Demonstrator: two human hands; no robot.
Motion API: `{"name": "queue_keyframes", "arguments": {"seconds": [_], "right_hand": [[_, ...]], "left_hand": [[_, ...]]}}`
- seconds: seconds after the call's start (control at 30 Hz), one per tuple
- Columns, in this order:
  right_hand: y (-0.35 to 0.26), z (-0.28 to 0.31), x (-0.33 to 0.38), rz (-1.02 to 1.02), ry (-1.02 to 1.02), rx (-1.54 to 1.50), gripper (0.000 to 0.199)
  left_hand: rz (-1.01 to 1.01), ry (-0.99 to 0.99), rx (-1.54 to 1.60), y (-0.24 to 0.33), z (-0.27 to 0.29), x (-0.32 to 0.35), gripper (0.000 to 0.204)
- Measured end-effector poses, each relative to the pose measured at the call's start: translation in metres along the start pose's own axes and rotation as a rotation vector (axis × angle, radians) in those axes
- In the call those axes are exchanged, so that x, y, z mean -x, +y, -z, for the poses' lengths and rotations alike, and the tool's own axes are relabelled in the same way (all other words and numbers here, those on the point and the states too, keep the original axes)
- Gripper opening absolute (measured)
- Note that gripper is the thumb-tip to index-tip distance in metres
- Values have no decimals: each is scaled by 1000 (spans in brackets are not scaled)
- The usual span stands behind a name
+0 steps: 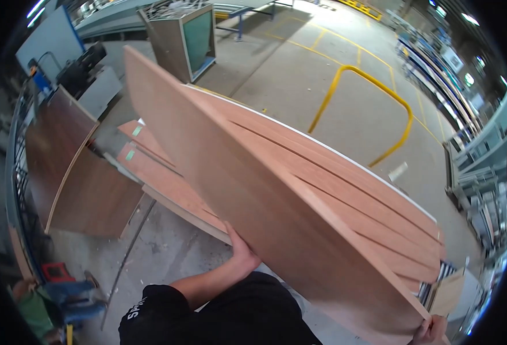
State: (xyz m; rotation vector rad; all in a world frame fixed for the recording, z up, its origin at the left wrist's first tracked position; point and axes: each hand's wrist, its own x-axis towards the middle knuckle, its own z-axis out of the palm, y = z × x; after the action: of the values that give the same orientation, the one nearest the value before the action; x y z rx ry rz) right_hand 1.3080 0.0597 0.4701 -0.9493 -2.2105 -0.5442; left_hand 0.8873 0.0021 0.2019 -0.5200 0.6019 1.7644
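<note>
Yellow tubular rail (410,117) on concrete floor (253,66); filled bin (198,43) farther off; person in green (37,309), lower left.

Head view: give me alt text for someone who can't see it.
A large, tilted wooden panel spans the view, with a person's left hand at its near edge and right hand gripping its right end. Beyond it lie long reddish-brown boards, with a yellow rail farther off in a workshop.

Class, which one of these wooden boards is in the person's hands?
The long board slanting across the middle: left hand at its lower edge, right hand at its lower-right end. The stacked boards lie beyond; brown panels are farther left.
</note>
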Motion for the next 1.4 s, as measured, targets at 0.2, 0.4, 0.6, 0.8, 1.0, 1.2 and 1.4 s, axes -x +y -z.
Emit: {"name": "queue_keyframes", "arguments": {"seconds": [0.2,0.4,0.6,0.8,1.0,1.2,1.4], "right_hand": [[181,-66,21,-168,-160,47,43],[285,-173,3,-274,-319,-70,36],[358,-266,-7,-297,-573,-38,42],[360,-348,-26,-329,-603,-139,48],[362,-427,-43,-370,-796,-98,47],[341,-501,-55,-355,-803,-211,51],[326,-561,-51,-373,-903,-235,51]], "left_hand": [[-9,47,41,-79,-38,-28,96],[-1,126,47,-153,-58,-74,85],[-132,165,49,-210,-61,-122,70],[-187,258,32,-210,-68,-165,63],[-220,236,61,-183,-76,-210,56],[-289,308,58,-155,-59,-260,49],[-429,426,79,-140,-28,-303,42]]}}
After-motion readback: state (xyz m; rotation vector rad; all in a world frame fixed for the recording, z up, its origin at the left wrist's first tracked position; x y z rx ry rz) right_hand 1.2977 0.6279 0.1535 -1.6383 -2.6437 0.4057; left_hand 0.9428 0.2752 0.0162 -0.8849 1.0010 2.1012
